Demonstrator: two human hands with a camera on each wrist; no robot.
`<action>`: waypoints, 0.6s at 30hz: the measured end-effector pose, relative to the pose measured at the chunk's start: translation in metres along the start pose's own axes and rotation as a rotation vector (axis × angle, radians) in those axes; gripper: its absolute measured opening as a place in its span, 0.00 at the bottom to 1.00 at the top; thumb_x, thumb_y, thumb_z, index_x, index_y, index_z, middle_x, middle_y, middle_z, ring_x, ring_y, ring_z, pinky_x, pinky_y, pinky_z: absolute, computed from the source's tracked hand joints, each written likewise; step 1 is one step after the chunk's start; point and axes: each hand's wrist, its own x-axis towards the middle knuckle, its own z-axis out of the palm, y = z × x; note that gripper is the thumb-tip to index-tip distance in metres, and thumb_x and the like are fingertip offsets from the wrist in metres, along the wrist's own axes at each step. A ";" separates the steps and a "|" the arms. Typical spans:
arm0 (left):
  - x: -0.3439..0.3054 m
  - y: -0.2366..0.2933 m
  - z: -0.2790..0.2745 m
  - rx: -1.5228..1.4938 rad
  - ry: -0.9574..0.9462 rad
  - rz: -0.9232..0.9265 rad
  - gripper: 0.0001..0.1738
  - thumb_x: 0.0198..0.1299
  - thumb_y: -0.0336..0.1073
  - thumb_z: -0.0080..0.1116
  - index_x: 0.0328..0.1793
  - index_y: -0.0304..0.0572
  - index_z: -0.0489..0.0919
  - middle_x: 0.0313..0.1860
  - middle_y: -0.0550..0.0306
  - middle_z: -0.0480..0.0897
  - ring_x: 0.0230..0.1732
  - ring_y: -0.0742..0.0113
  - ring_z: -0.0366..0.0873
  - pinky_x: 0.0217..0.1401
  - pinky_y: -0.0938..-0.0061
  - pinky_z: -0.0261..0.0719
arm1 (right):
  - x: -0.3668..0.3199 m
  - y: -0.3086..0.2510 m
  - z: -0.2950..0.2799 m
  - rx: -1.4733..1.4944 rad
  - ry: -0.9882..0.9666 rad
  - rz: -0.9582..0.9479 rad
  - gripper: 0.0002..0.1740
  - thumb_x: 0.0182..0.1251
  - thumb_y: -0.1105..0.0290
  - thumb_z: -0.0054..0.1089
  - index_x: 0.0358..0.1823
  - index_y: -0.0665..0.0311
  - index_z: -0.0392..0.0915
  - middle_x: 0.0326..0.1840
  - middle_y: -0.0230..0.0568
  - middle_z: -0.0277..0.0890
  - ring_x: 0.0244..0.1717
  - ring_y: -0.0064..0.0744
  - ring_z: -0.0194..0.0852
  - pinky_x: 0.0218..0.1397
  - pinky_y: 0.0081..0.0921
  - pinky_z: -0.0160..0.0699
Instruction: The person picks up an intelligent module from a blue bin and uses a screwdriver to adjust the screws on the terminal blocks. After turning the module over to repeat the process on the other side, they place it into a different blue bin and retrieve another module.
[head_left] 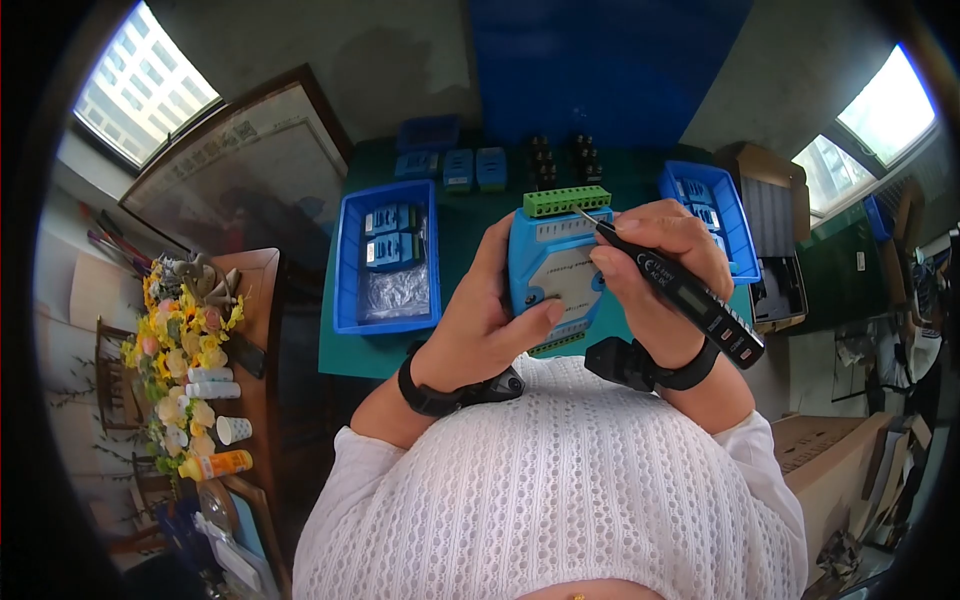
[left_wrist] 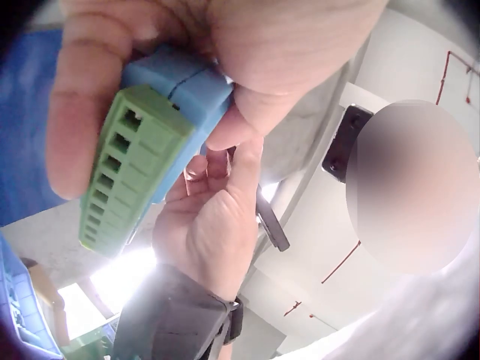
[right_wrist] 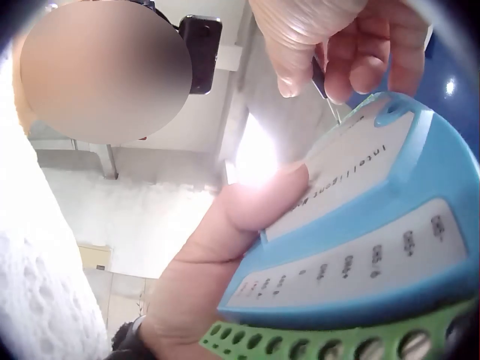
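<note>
My left hand (head_left: 490,320) grips a blue electronic module (head_left: 553,275) with green terminal strips (head_left: 566,200), thumb pressed on its white label. In the left wrist view the fingers wrap the module (left_wrist: 176,82) beside its green strip (left_wrist: 124,172). My right hand (head_left: 655,270) holds a black pen-shaped electric screwdriver (head_left: 690,295), its thin tip resting at the top green strip. The right wrist view shows the module (right_wrist: 375,225) close up with the left thumb (right_wrist: 247,210) on it and the right fingers (right_wrist: 352,45) pinching the tool's shaft.
On the green table (head_left: 465,240), a blue bin (head_left: 388,258) at left holds similar modules and a plastic bag. Another blue bin (head_left: 708,215) is at right. More modules (head_left: 460,168) and black parts (head_left: 560,155) lie at the back. A side table with flowers (head_left: 190,330) stands left.
</note>
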 end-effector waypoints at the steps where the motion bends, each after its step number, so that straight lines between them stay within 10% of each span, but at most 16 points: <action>1: 0.000 0.000 0.000 -0.006 0.001 0.004 0.39 0.55 0.31 0.57 0.68 0.34 0.48 0.59 0.46 0.65 0.61 0.61 0.64 0.63 0.68 0.62 | -0.001 0.004 0.001 0.037 0.009 -0.008 0.16 0.41 0.77 0.73 0.32 0.65 0.75 0.30 0.43 0.76 0.31 0.31 0.78 0.32 0.22 0.78; 18: -0.001 0.003 0.002 -0.035 0.008 -0.012 0.39 0.53 0.29 0.57 0.68 0.32 0.49 0.58 0.47 0.66 0.59 0.63 0.64 0.62 0.70 0.63 | 0.003 -0.001 -0.004 -0.013 -0.051 -0.071 0.16 0.38 0.80 0.72 0.30 0.64 0.75 0.29 0.41 0.76 0.32 0.34 0.78 0.34 0.24 0.77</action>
